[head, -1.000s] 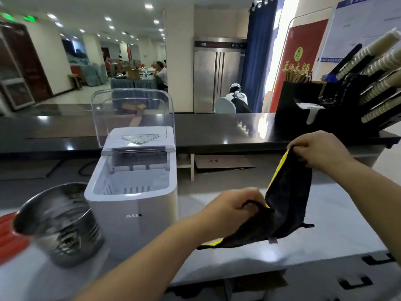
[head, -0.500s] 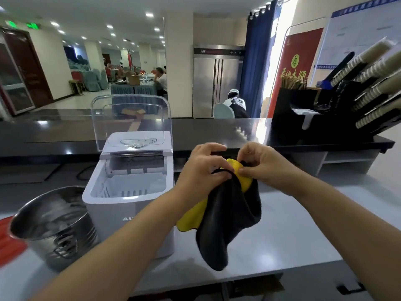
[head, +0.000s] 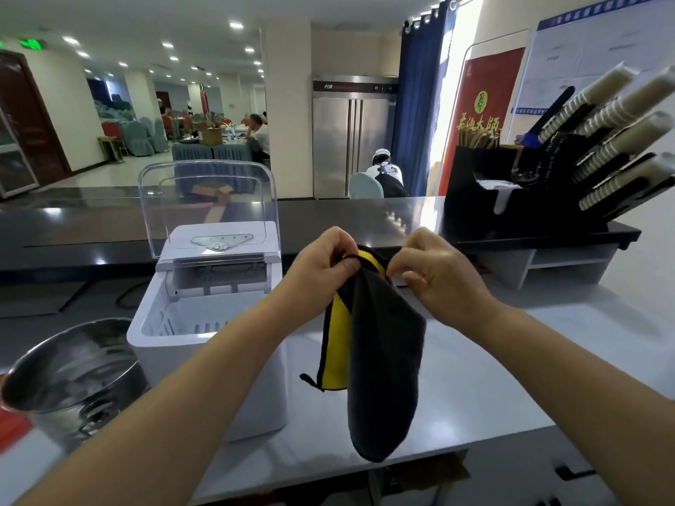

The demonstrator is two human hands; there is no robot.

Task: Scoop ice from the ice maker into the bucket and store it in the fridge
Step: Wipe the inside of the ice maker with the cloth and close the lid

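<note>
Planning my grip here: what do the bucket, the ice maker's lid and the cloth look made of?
Bucket: apparently polished steel, its wall shows mirror-like reflections. Lid: clear glossy plastic, the background shows through. Cloth: soft fabric, perhaps microfibre, matte dark grey with a yellow face, hanging limp.

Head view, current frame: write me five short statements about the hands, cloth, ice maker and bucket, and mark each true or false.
1. The left hand and the right hand both grip the black and yellow cloth near its top edge. True.
2. The steel bucket stands to the left of the ice maker. True.
3. The ice maker's clear lid is closed. False: it stands raised, open.
4. The cloth lies flat on the counter. False: it hangs from the hands above the counter.
5. The right hand holds an ice scoop. False: it holds only the cloth.
</note>
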